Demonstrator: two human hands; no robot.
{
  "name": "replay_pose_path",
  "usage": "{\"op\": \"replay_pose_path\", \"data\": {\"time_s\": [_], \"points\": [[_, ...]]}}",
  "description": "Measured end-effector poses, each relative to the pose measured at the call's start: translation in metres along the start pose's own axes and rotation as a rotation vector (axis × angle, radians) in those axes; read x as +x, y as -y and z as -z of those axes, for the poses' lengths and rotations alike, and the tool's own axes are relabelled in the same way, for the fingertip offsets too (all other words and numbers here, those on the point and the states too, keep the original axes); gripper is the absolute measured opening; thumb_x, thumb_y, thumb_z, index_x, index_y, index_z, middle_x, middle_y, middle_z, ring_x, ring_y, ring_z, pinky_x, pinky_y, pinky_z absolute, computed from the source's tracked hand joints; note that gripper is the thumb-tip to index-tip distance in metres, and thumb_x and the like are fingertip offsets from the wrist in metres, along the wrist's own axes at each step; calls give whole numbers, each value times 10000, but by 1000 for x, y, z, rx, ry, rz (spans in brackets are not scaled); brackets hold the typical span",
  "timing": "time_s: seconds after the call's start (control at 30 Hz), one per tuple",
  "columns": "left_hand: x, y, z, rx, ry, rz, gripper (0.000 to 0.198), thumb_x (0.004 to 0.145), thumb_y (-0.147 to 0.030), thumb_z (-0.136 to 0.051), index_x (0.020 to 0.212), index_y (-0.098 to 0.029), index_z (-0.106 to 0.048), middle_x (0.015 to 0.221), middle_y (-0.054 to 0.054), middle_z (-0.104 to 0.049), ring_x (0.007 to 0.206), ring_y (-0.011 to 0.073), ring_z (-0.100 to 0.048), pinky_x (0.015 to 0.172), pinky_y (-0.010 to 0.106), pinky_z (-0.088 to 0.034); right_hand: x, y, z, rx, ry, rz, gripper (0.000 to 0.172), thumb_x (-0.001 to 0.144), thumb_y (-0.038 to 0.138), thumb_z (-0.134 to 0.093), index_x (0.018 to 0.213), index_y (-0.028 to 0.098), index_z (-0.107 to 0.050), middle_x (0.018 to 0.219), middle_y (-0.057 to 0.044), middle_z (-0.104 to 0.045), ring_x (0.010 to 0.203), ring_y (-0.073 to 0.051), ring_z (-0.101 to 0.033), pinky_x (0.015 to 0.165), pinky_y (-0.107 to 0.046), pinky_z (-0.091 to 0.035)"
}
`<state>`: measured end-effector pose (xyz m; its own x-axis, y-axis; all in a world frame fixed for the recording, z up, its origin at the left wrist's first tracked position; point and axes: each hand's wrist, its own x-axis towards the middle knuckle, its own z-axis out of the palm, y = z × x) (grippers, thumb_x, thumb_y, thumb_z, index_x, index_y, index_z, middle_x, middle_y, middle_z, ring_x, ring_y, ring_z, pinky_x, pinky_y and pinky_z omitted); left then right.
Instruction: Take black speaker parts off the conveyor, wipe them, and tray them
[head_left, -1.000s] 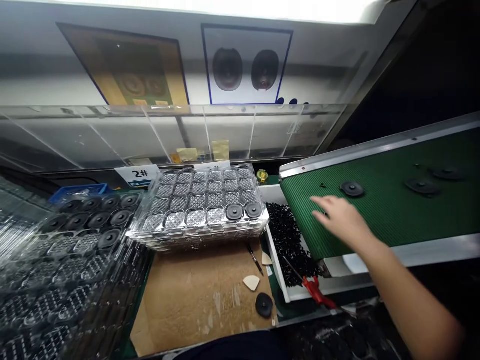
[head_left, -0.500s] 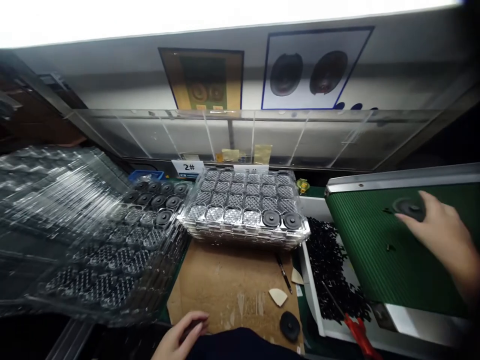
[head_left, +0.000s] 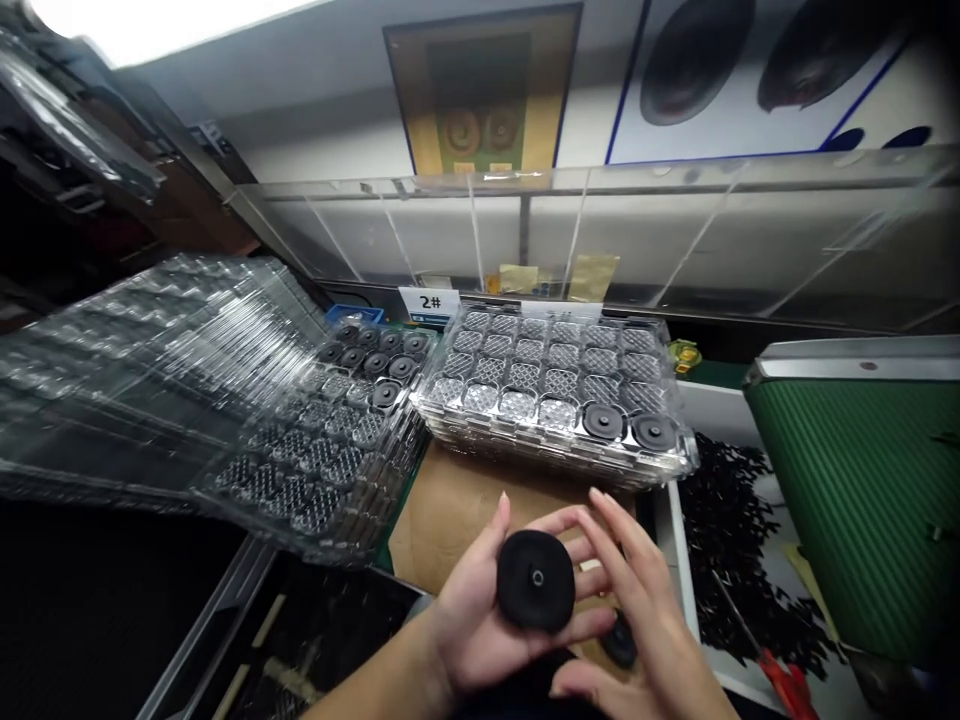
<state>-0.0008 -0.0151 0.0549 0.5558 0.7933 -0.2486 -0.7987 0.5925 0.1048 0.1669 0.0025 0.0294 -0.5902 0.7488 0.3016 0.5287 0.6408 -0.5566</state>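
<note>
A rounded black disc-shaped part (head_left: 535, 580) with a small metal ring at its centre lies on the palm of my left hand (head_left: 480, 620). The thumb points up beside the disc, and the fingers reach out under and past it. Just to the right is my right hand (head_left: 637, 610), open and holding nothing, its fingertips near or touching the left fingers. Another black disc (head_left: 619, 642) is partly hidden behind the right hand. Beyond both hands stands a stack of clear plastic trays (head_left: 555, 400), with two black discs in the top tray's front row.
More clear trays (head_left: 322, 450) stand at left, some pockets filled with black discs, beside tilted stacked trays (head_left: 187, 340). At right are a white bin (head_left: 686, 570) of small black pieces, a red-handled tool (head_left: 784, 685) and a green belt (head_left: 862, 500). A brown board (head_left: 435, 530) lies beneath.
My right hand has come from over the green belt to the middle, and a black disc now rests in my left hand, which has risen. The view has turned left.
</note>
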Motion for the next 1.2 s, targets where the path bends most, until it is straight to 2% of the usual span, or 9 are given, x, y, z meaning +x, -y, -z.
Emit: {"op": "replay_pose_path", "data": {"time_s": [0.1,0.27,0.4,0.7,0.87,1.03,1.2], "points": [[-11,-3,1,-17,33,-45,667,904,-549,-89,1350,-117,-332,1457,122,-230,1333,274,-212,1038,417,-235,-6,3,-6,134,-9,-81,817,759,592,-540,1412,300,-145,1460,-103,-135,1299,-345,-265,953,-491,-420],[-14,-2,-5,1,40,-80,598,940,-444,-90,1367,-80,-295,1439,136,-267,1328,254,-230,1068,407,-205,-7,16,-17,224,-23,-101,648,809,469,-548,1366,299,-265,1435,-102,-188,1267,-317,-344,898,-402,-496],[-15,0,-8,-43,-3,-100,578,943,-427,-171,1352,-44,-314,1426,159,-280,1312,277,-258,1093,418,-167,-5,24,-21,257,-49,-128,609,819,404,-549,1354,292,-281,1397,-108,-252,1260,-313,-357,920,-409,-484],[-23,0,-5,-57,-10,-134,537,944,-386,-225,1310,-28,-388,1380,168,-365,1302,292,-275,1103,424,-158,-7,36,-23,251,-27,-221,543,831,427,-510,1320,303,-309,1345,-106,-321,1241,-305,-386,908,-457,-477],[-25,1,-6,-33,-5,-144,519,943,-370,-231,1303,-40,-406,1382,163,-365,1304,295,-269,1103,427,-150,-7,35,-23,252,-27,-209,548,824,429,-522,1317,305,-316,1319,-102,-357,1218,-287,-417,903,-436,-486],[-26,2,-6,-24,-8,-148,515,943,-363,-229,1305,-39,-402,1381,167,-364,1303,296,-271,1104,431,-148,-5,28,-22,196,-34,-78,607,811,398,-550,1344,276,-287,1275,-113,-409,1176,-270,-464,859,-385,-519],[-27,3,-6,-37,-11,-149,508,943,-357,-234,1293,-36,-414,1374,168,-375,1304,297,-269,1104,432,-151,-5,25,-23,153,-34,-42,602,820,400,-542,1344,242,-290,1283,-100,-404,1204,-239,-434,896,-327,-495]]}}
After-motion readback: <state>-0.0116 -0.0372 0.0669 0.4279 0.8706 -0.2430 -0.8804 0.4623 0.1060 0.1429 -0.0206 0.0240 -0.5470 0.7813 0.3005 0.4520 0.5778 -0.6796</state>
